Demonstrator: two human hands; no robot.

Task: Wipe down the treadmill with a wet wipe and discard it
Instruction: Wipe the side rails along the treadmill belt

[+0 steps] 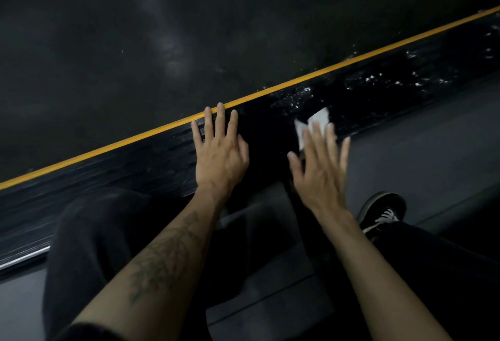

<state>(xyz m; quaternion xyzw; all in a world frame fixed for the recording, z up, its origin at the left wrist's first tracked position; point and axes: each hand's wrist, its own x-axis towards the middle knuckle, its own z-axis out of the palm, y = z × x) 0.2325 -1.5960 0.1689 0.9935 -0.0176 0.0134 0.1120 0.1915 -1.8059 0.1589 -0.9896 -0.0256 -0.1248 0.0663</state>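
The left hand (220, 155) lies flat on the black side rail (151, 156) of the treadmill (135, 43), palm down. Its fingers (220, 118) are straight and slightly spread; the middle fingertips reach the yellow stripe (113, 145) that runs along the rail's inner edge, where the rail meets the dark belt. The thumb rests on the rail toward the right. It holds nothing.

The right hand (320, 167) is just beside it, further right along the same rail, also palm down with the fingers extended and fanned apart. It is blurred. Under its fingertips (315, 131) lies the white wipe (311, 124), pressed against the rail; a crumpled part of the wipe sticks out beyond the fingertips toward the stripe. The fingers are not curled round it, only laid over it. The little finger reaches past the rail's outer edge, over the grey floor (419, 151).

Beyond the wipe, toward the right end of the rail, the black surface shows bright wet speckles (378, 80).

Below the hands, the person's knees in dark trousers (89, 232) sit close to the rail's outer edge, and a black shoe (381, 212) with white laces rests on the floor to the right. The left forearm bears a tattoo (165, 254).
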